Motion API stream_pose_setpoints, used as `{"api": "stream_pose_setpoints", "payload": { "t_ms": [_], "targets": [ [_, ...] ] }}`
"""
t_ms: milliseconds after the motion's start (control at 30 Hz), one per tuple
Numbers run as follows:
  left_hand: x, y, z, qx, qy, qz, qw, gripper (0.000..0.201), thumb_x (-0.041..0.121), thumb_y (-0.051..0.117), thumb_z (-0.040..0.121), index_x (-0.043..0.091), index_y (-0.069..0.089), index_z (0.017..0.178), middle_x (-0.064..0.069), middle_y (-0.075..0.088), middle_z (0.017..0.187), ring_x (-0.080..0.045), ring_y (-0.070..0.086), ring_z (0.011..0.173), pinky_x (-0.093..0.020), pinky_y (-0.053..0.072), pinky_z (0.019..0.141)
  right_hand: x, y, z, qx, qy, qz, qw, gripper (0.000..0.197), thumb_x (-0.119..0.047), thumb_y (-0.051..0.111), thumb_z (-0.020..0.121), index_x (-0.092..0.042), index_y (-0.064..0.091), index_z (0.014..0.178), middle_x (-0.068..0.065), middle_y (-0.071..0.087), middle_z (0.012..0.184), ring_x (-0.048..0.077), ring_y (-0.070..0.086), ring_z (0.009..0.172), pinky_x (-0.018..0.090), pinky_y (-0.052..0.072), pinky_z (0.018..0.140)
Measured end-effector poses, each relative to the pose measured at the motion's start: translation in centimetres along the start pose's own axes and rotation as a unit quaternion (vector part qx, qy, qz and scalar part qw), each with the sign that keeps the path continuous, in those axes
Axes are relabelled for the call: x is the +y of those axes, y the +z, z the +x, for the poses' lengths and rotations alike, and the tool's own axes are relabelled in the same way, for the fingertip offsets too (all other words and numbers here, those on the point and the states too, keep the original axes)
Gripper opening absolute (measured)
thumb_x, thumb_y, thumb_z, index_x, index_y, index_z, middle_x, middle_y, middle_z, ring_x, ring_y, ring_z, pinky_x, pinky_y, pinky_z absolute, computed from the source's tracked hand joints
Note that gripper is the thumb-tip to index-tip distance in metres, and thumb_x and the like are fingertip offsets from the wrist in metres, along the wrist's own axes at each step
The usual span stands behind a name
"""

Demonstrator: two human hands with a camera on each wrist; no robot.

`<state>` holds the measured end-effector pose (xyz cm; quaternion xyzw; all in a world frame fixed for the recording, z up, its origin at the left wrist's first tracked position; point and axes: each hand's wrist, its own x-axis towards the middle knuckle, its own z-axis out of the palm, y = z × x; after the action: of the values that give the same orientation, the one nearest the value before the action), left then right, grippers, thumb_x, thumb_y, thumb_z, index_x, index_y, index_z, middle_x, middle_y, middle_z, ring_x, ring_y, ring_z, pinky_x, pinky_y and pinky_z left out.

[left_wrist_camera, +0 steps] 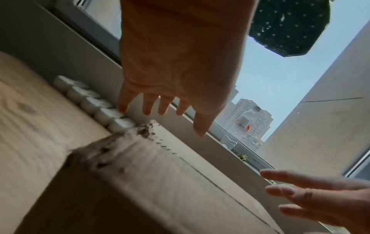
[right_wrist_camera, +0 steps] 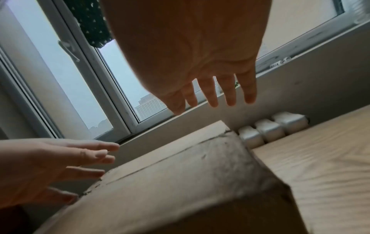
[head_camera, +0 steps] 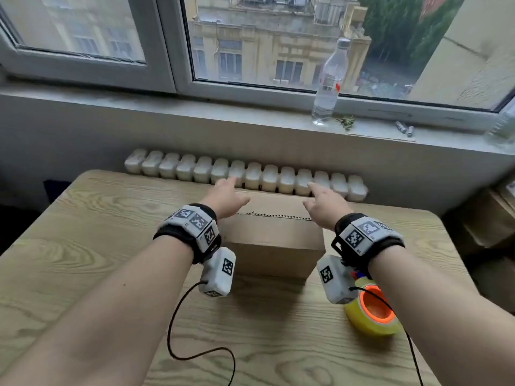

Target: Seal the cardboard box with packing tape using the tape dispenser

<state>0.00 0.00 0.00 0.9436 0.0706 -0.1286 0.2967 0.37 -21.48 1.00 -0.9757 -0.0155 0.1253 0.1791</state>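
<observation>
A: Status on the seal?

B: Not started, as far as can be judged. No tape is seen on the cardboard box (head_camera: pixel 274 232); the centre seam between the top flaps is bare, with a ragged torn edge along it. Flaps appear folded down and roughly flat.

A: Hands, left to right?

B: Left hand (head_camera: pixel 225 197) is held over the box's left top edge, fingers (left_wrist_camera: pixel 147 105) spread and released, nothing grasped. Right hand (head_camera: pixel 324 203) is mirrored over the right top edge, fingers (right_wrist_camera: pixel 230 90) likewise straight and loose, nothing held. Contact with the cardboard cannot be confirmed from either wrist view; a gap seems to be left.

A: Dispenser?

B: The tape dispenser (head_camera: pixel 372 310), yellow roll on an orange core, is lying untouched near the right edge of the surface (head_camera: pixel 83 246), just beside the box's near right corner, under the right forearm.

A: Room to work?

B: The box is set toward the far edge of the surface, close to the radiator (head_camera: pixel 245 175). Wide bare room is left on the left side and along the near edge. The right side is tighter. Everything is still to be done: pick up, tape, cut.
</observation>
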Motion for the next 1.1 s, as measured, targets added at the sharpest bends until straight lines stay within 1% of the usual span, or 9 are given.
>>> {"api": "stream_pose_setpoints", "payload": {
  "t_ms": [133,267,333,433,600,767,900,1000,1100],
  "targets": [
    [-1.6,0.9,-0.2,-0.017,-0.067,-0.087,0.994,0.076,0.034,0.051,0.095,0.007,0.009,0.153,-0.014,0.022,0.158,-0.028,0.026,0.145,-0.037,0.027,0.114,0.7,1.2,0.0,-0.017,0.03,0.035,0.999,0.057,-0.025,0.038,0.1,-0.01,0.017,0.151,0.018,0.034,0.151,0.032,0.034,0.139,0.038,0.028,0.111],
    [-2.2,1.6,-0.6,-0.033,-0.1,-0.142,0.984,0.071,0.036,0.049,0.096,0.007,0.016,0.152,-0.012,0.029,0.156,-0.028,0.033,0.141,-0.038,0.031,0.112,1.0,2.3,-0.1,-0.043,0.062,0.052,0.996,0.06,-0.026,0.038,0.1,-0.011,0.013,0.152,0.021,0.036,0.15,0.035,0.035,0.137,0.039,0.029,0.111],
    [-2.5,1.7,-0.7,-0.035,-0.108,-0.157,0.981,0.073,0.04,0.05,0.094,0.008,0.018,0.152,-0.012,0.032,0.155,-0.029,0.034,0.14,-0.041,0.031,0.114,1.1,2.7,-0.3,-0.042,0.075,0.057,0.995,0.061,-0.029,0.038,0.099,-0.013,0.012,0.152,0.021,0.037,0.15,0.036,0.036,0.137,0.039,0.03,0.111],
    [-2.3,1.7,-1.2,-0.036,-0.121,-0.188,0.974,0.077,0.042,0.052,0.092,0.009,0.016,0.152,-0.01,0.029,0.156,-0.028,0.031,0.142,-0.045,0.029,0.115,1.2,3.0,-0.6,-0.036,0.085,0.063,0.994,0.062,-0.031,0.039,0.099,-0.013,0.012,0.152,0.021,0.037,0.15,0.036,0.036,0.137,0.039,0.029,0.111],
    [-1.4,2.4,-2.8,-0.035,-0.135,-0.212,0.967,0.081,0.039,0.051,0.095,0.01,0.004,0.154,-0.011,0.015,0.161,-0.029,0.019,0.147,-0.044,0.022,0.119,1.7,2.7,-2.0,-0.035,0.083,0.071,0.993,0.063,-0.031,0.04,0.098,-0.014,0.012,0.153,0.02,0.036,0.15,0.035,0.035,0.138,0.039,0.03,0.111],
    [-1.5,3.1,-5.5,-0.025,-0.134,-0.219,0.966,0.081,0.039,0.053,0.093,0.011,0.008,0.154,-0.011,0.017,0.16,-0.029,0.022,0.146,-0.046,0.025,0.117,2.3,2.6,-4.3,-0.03,0.081,0.04,0.996,0.065,-0.035,0.043,0.096,-0.017,0.014,0.152,0.02,0.044,0.144,0.036,0.042,0.132,0.039,0.036,0.104],
    [-1.8,3.9,-7.8,-0.027,-0.142,-0.222,0.964,0.081,0.038,0.053,0.093,0.012,0.007,0.154,-0.011,0.016,0.16,-0.029,0.021,0.146,-0.046,0.024,0.118,2.5,2.7,-6.3,-0.04,0.08,0.021,0.996,0.064,-0.036,0.044,0.096,-0.017,0.017,0.15,0.019,0.047,0.142,0.035,0.045,0.13,0.038,0.039,0.1],
    [-2.0,4.5,-9.3,-0.021,-0.149,-0.228,0.962,0.081,0.037,0.054,0.093,0.012,0.007,0.154,-0.011,0.02,0.16,-0.029,0.023,0.146,-0.046,0.024,0.118,2.8,2.8,-7.4,-0.052,0.065,0.01,0.996,0.061,-0.036,0.045,0.095,-0.016,0.023,0.149,0.018,0.049,0.141,0.035,0.048,0.127,0.036,0.041,0.097],
    [-2.2,5.3,-10.5,-0.023,-0.151,-0.232,0.961,0.078,0.033,0.055,0.094,0.014,0.01,0.154,-0.01,0.022,0.159,-0.029,0.025,0.145,-0.045,0.024,0.116,3.4,3.2,-8.3,-0.068,0.056,0.011,0.996,0.059,-0.035,0.047,0.094,-0.016,0.027,0.147,0.018,0.052,0.136,0.035,0.052,0.121,0.038,0.045,0.096]
  ]
}}
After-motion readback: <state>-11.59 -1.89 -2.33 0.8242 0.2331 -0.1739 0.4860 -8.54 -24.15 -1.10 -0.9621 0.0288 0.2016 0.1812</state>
